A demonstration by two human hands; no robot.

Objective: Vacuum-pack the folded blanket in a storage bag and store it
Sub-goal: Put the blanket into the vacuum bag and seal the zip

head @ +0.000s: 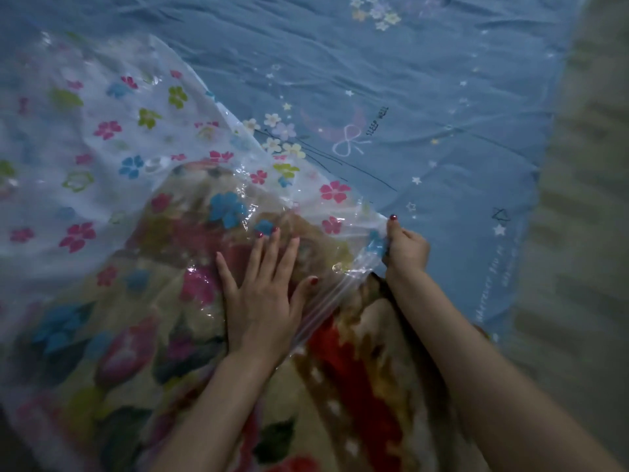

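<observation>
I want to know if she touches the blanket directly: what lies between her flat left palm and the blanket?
In the head view, the storage bag's clear flowered plastic lies between the left hand and the blanket; the hand presses on top.

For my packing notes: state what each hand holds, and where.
Right hand grips the storage bag at its zipper-edge corner; left hand holds nothing, pressing flat on it.

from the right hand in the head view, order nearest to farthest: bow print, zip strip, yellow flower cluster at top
1. zip strip, at the right hand, on the bag's mouth.
2. bow print, up and left on the sheet.
3. yellow flower cluster, at the far top edge.
</observation>
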